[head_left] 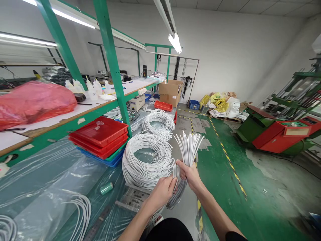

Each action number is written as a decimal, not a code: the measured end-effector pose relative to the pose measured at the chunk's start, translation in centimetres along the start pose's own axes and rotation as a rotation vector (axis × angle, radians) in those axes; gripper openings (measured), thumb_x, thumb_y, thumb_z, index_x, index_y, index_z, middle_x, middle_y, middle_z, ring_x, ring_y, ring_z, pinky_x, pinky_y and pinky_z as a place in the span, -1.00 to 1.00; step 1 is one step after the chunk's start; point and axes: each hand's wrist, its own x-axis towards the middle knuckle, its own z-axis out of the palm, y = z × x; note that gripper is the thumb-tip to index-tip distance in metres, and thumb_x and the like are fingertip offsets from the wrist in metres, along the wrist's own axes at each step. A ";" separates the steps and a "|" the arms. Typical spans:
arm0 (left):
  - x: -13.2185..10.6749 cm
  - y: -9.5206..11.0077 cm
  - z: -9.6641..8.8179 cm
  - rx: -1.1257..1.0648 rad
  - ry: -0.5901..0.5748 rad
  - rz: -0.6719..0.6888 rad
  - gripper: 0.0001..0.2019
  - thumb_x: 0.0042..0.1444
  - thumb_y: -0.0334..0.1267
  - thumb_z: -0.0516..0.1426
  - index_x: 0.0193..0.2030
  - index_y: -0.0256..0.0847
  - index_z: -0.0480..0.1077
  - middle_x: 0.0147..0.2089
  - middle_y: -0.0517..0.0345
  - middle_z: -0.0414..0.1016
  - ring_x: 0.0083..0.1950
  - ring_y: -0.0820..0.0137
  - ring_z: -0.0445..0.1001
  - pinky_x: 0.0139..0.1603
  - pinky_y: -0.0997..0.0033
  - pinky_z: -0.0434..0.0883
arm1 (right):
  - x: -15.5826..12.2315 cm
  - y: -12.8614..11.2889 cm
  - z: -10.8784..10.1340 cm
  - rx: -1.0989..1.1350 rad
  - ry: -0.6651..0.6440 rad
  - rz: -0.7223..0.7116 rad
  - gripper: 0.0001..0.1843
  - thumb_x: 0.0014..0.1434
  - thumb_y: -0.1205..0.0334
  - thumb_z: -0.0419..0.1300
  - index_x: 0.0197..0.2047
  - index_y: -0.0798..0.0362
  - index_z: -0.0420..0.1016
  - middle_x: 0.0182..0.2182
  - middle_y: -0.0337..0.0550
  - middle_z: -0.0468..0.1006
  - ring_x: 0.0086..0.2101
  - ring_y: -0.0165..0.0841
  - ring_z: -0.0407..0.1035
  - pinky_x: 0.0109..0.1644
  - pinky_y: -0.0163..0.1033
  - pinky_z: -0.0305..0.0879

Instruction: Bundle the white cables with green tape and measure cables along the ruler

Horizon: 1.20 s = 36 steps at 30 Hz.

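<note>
A thick bundle of white cables (188, 147) stands upright in my right hand (189, 174), its cut ends fanned out above my fingers. Close beside it, my left hand (164, 189) is closed around a few cable ends (175, 169). Below my hands the cables look grey and bend downward, partly hidden by my left hand. Just left of my hands lies a large coil of white cable (132, 164) on the plastic-covered surface. Behind that coil sits a second coil of white cable (160, 122).
Stacked red trays (100, 130) stand at the left under a green-framed workbench (120, 83). A green roll (106, 188) and loose cables (84, 211) lie on the plastic sheet. At the right, a red and green machine (278, 135) stands on the floor. A cardboard box (169, 93) is farther back.
</note>
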 end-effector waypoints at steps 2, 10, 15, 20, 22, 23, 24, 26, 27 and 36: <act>0.0 0.0 0.0 -0.009 -0.001 0.001 -0.59 0.41 -0.09 -0.19 -0.39 -0.17 0.27 -0.45 0.15 0.49 -0.41 0.38 0.47 -0.27 0.40 0.30 | 0.0 -0.1 0.1 -0.003 -0.003 0.004 -0.50 -0.09 -0.11 0.49 -0.50 0.09 0.37 -0.81 -0.45 0.07 -0.76 -0.53 -0.07 -0.73 -0.36 -0.05; 0.1 -0.2 0.0 0.001 -0.007 0.005 -0.59 0.40 -0.07 -0.19 -0.40 -0.16 0.25 -0.44 0.14 0.51 -0.40 0.37 0.47 -0.24 0.37 0.29 | -0.1 -0.2 -0.1 -0.012 0.015 0.003 -0.50 -0.09 -0.13 0.48 -0.48 0.12 0.41 -0.82 -0.45 0.08 -0.76 -0.52 -0.06 -0.73 -0.36 -0.06; 0.1 0.1 0.6 -0.219 -0.036 -0.056 -0.53 0.37 0.05 -0.16 -0.43 -0.18 0.27 -0.46 0.12 0.46 -0.42 0.36 0.44 -0.29 0.35 0.32 | -0.2 -0.3 0.2 0.000 0.016 0.009 -0.49 -0.11 -0.13 0.48 -0.45 0.14 0.44 -0.81 -0.46 0.07 -0.75 -0.53 -0.09 -0.72 -0.38 -0.09; 0.5 0.1 2.2 -0.716 -0.066 -0.212 -0.41 0.08 0.42 0.01 -0.38 -0.16 0.19 -0.59 0.41 0.04 -0.59 0.55 0.02 -0.55 0.48 0.03 | -0.2 -0.4 0.6 0.014 0.065 -0.001 -0.48 -0.14 -0.13 0.48 -0.52 0.10 0.36 -0.80 -0.45 0.08 -0.75 -0.53 -0.08 -0.72 -0.37 -0.10; 0.5 0.2 2.5 -0.770 -0.072 -0.268 -0.37 0.00 0.47 0.03 -0.40 -0.15 0.12 -0.58 0.46 -0.08 -0.58 0.58 -0.12 -0.55 0.49 -0.10 | -0.1 -0.3 0.6 0.014 0.069 -0.012 -0.49 -0.11 -0.11 0.48 -0.54 0.08 0.32 -0.80 -0.44 0.08 -0.75 -0.53 -0.08 -0.71 -0.37 -0.09; 0.6 0.2 2.5 -0.776 -0.081 -0.291 -0.36 -0.01 0.48 0.03 -0.40 -0.14 0.10 -0.58 0.47 -0.09 -0.58 0.59 -0.15 -0.55 0.48 -0.13 | -0.1 -0.3 0.5 0.012 0.064 -0.018 -0.49 -0.10 -0.10 0.48 -0.54 0.08 0.32 -0.80 -0.45 0.08 -0.74 -0.54 -0.09 -0.71 -0.37 -0.09; 0.6 0.3 2.5 -0.782 -0.094 -0.309 -0.36 -0.01 0.48 0.03 -0.40 -0.14 0.10 -0.58 0.47 -0.08 -0.58 0.60 -0.16 -0.55 0.48 -0.14 | -0.1 -0.3 0.5 0.010 0.060 -0.023 -0.49 -0.08 -0.09 0.48 -0.54 0.08 0.32 -0.79 -0.45 0.08 -0.74 -0.54 -0.09 -0.71 -0.37 -0.09; 0.6 0.3 2.4 -0.808 -0.121 -0.335 -0.36 -0.03 0.49 0.03 -0.39 -0.14 0.10 -0.59 0.48 -0.05 -0.60 0.61 -0.16 -0.56 0.48 -0.15 | -0.1 -0.3 0.4 0.011 0.058 -0.026 -0.49 -0.08 -0.10 0.47 -0.54 0.08 0.32 -0.79 -0.45 0.07 -0.74 -0.54 -0.09 -0.71 -0.36 -0.10; 0.6 0.2 2.4 -0.823 -0.131 -0.345 -0.36 -0.03 0.49 0.04 -0.39 -0.14 0.11 -0.61 0.48 -0.05 -0.61 0.61 -0.16 -0.57 0.47 -0.15 | -0.1 -0.3 0.4 0.011 0.060 -0.024 -0.50 -0.08 -0.11 0.47 -0.53 0.09 0.34 -0.79 -0.45 0.07 -0.74 -0.53 -0.09 -0.71 -0.36 -0.10; 0.3 -0.8 2.8 -0.681 -0.030 -0.232 -0.39 0.09 0.44 -0.03 -0.41 -0.16 0.17 -0.63 0.46 -0.10 -0.61 0.57 -0.15 -0.56 0.44 -0.17 | 0.1 -0.1 0.3 0.008 0.084 -0.035 -0.50 -0.11 -0.11 0.47 -0.49 0.10 0.36 -0.79 -0.46 0.06 -0.74 -0.54 -0.11 -0.72 -0.36 -0.11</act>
